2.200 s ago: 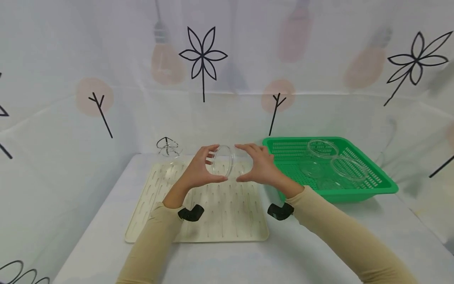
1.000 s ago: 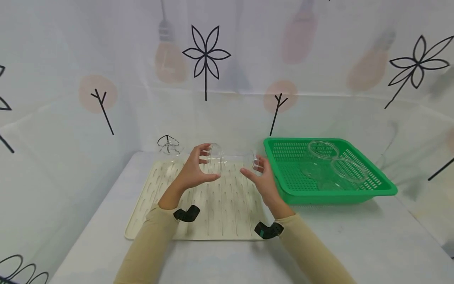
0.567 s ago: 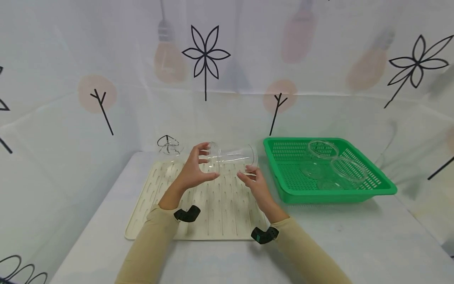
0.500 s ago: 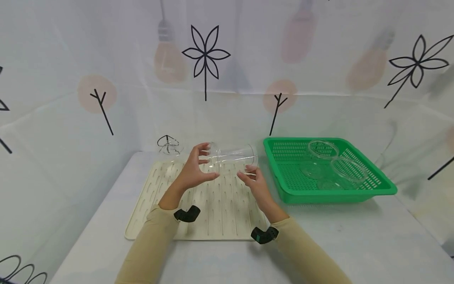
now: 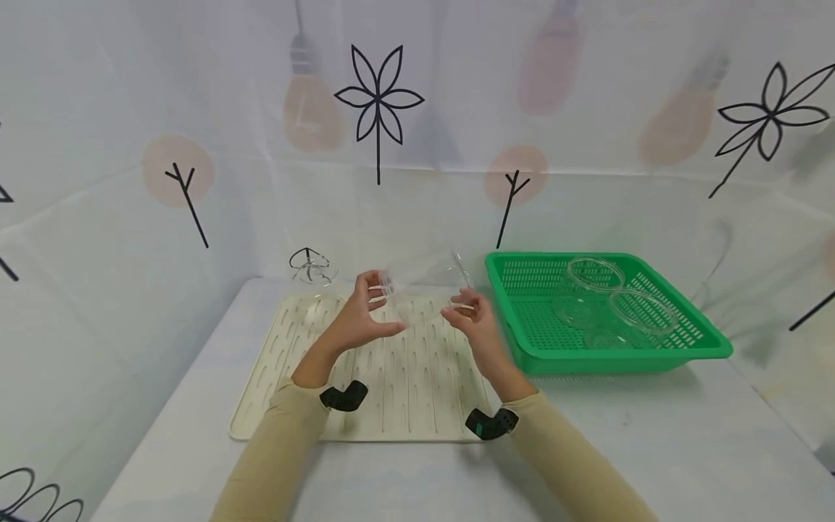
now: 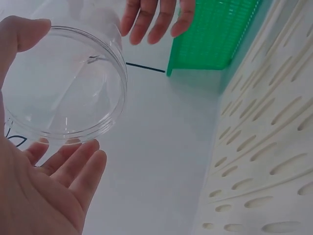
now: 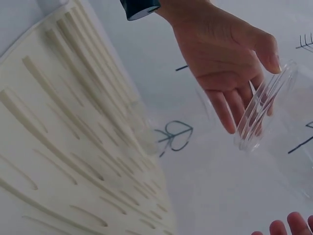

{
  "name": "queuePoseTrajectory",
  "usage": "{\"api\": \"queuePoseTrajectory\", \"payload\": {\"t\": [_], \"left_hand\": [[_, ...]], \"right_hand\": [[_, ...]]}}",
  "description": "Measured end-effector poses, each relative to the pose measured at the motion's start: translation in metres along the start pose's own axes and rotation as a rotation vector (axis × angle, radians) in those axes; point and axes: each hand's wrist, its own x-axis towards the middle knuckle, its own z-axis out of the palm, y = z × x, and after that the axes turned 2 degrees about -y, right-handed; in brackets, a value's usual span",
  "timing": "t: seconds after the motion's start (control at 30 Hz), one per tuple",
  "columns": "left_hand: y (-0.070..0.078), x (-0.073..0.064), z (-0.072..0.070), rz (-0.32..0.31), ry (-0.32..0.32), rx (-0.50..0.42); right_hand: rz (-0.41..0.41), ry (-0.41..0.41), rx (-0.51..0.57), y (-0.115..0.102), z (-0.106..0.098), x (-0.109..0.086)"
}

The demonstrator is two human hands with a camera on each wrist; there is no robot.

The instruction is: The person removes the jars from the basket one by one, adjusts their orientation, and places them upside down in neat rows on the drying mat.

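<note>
A clear jar (image 5: 427, 279) is held sideways in the air above the cream ridged mat (image 5: 407, 391). My left hand (image 5: 359, 315) grips its wide ringed end, thumb on one side and fingers on the other. The left wrist view looks into this round end (image 6: 66, 132); whether a clear lid covers it, I cannot tell. At the jar's other end is my right hand (image 5: 479, 326), fingers fairly straight at the lower edge. In the left wrist view the right fingers (image 6: 159, 19) lie close beside the jar wall; contact is hard to see.
To the right stands a green basket (image 5: 616, 355) with a clear jar (image 5: 593, 274) and another clear jar (image 5: 642, 312) inside. One more clear jar (image 5: 316, 272) stands at the mat's back left. A patterned white cloth (image 5: 417, 145) hangs behind the table.
My right hand first came to the jar's far end, then slid beneath it. Since half a second ago the jar's right end has tilted up, and my right hand has shifted slightly up and right.
</note>
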Motion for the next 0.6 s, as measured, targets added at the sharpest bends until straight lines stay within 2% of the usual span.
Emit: {"api": "queuePoseTrajectory", "payload": {"t": [0.27, 0.6], "left_hand": [[0.002, -0.002, 0.003, -0.03, -0.034, 0.054], [-0.003, -0.002, 0.004, -0.028, -0.068, 0.144]], "right_hand": [[-0.061, -0.073, 0.011, -0.01, -0.002, 0.003], [-0.146, -0.197, 0.04, -0.02, 0.001, 0.006]]}}
